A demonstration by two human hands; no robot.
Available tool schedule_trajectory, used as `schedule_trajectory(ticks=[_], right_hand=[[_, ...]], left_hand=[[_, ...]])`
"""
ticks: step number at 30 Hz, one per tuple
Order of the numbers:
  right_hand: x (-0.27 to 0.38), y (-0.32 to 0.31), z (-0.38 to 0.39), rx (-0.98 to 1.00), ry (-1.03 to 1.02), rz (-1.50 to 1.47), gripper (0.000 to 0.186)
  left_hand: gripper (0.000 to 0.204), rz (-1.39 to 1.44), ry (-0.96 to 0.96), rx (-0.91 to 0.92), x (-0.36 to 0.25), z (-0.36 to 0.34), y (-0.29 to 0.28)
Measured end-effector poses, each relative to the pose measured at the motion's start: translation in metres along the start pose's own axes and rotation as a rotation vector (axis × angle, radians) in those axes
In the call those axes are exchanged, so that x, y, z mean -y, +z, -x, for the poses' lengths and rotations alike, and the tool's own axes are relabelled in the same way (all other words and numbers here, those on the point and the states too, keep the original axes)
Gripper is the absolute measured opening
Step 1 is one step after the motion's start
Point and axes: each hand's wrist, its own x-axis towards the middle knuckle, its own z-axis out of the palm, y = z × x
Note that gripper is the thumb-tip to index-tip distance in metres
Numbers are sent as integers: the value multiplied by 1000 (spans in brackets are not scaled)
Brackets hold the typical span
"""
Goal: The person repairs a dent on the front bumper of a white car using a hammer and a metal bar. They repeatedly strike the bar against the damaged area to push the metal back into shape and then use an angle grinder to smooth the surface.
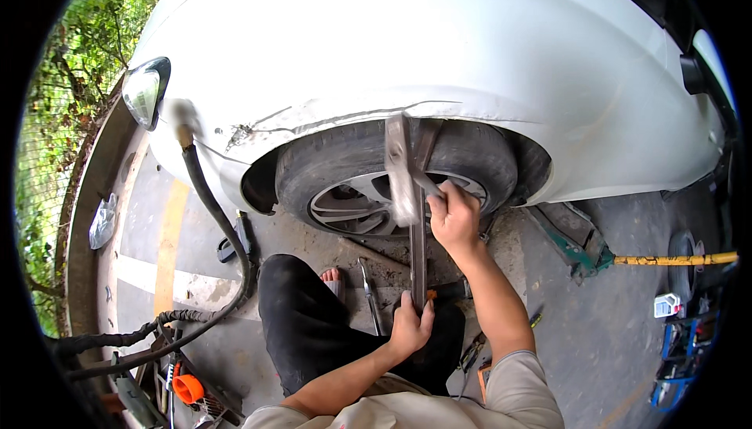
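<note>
A plastic bag (103, 220) lies by the kerb (81, 257) (greenery (59, 123) beyond); a white bottle (667, 305) sits far right.

Smooth, glossy paint is shown on the white fender (376, 45), roughened by dark scuffs along the wheel-arch edge (329, 120). Worn metal is seen in the hammer head (400, 164) and flat bar (417, 268), matt rubber in the tyre (300, 164), matt cloth in the black trousers (301, 315).

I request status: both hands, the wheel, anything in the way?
Right hand gripping hammer; left hand gripping metal bar. Wheel mounted, partly hidden by hammer and bar. Black hose left, clear of hands.
</note>
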Motion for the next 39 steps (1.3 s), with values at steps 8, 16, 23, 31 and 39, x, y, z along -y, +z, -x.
schedule_trajectory(ticks=[8, 16, 23, 31, 39], right_hand=[[36, -28, -11, -38, -380, -314, 21], [61, -38, -4, -158, -378, -382, 24], [12, -8, -1, -18, 47, -75, 29], [-2, -10, 2, -101, -106, -162, 49], [10, -7, 22, -316, 49, -518, 25]], left_hand=[[25, -60, 171, -40, 15, 4, 1], [20, -118, 222, -27, 22, 3, 0], [21, 8, 12, 17, 7, -1, -1], [19, 125, 39, 50, 28, 4, 3], [21, 76, -70, 32, 6, 2, -4]])
